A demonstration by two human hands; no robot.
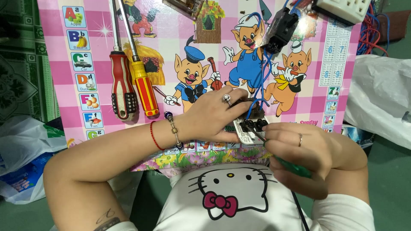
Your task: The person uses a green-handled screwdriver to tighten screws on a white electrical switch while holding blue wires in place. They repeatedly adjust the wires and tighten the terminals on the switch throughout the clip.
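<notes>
My left hand [212,112] presses down on a small white electrical switch module [249,128] lying on a pink cartoon table [167,38]. Its fingers wrap the module's left and top sides. My right hand [306,156] grips a green-handled screwdriver [293,167] whose metal tip reaches into the module's dark terminals. Blue wires [262,81] run from the module up to a black switch part [280,30].
Two red and yellow screwdrivers [130,81] lie on the table at the left. A white socket block [342,8] sits top right with red and blue wire coils [371,32]. Plastic bags [379,96] lie right and left on the green floor.
</notes>
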